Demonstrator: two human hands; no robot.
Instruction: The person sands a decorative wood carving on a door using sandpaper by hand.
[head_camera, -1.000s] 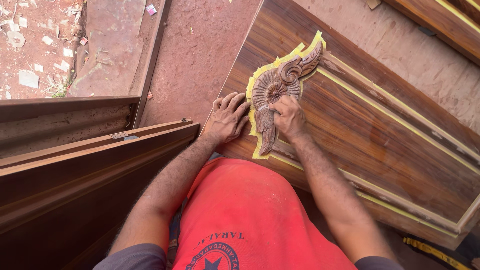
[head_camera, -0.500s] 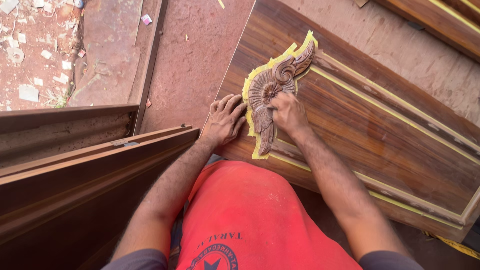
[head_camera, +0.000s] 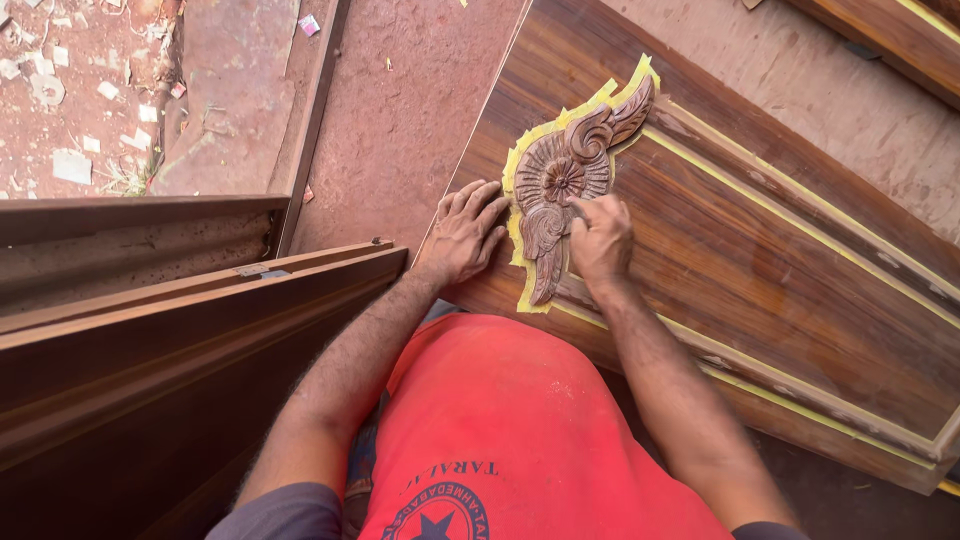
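Since the earlier frame both hands have barely shifted. The left hand (head_camera: 465, 232) lies spread-fingered on the door (head_camera: 760, 260); the right hand (head_camera: 600, 240), fingers pressed together, presses the carving (head_camera: 562, 175). The step looks like seating it; next calls for steady, even pressure.

No packages, labels, signs or screens show in this view. The nearest thing to one is a round printed emblem (head_camera: 437, 512) on the front of the person's red shirt, at the bottom edge of the view, below and between the two forearms and well apart from both hands: dark blue, with a star in its middle.
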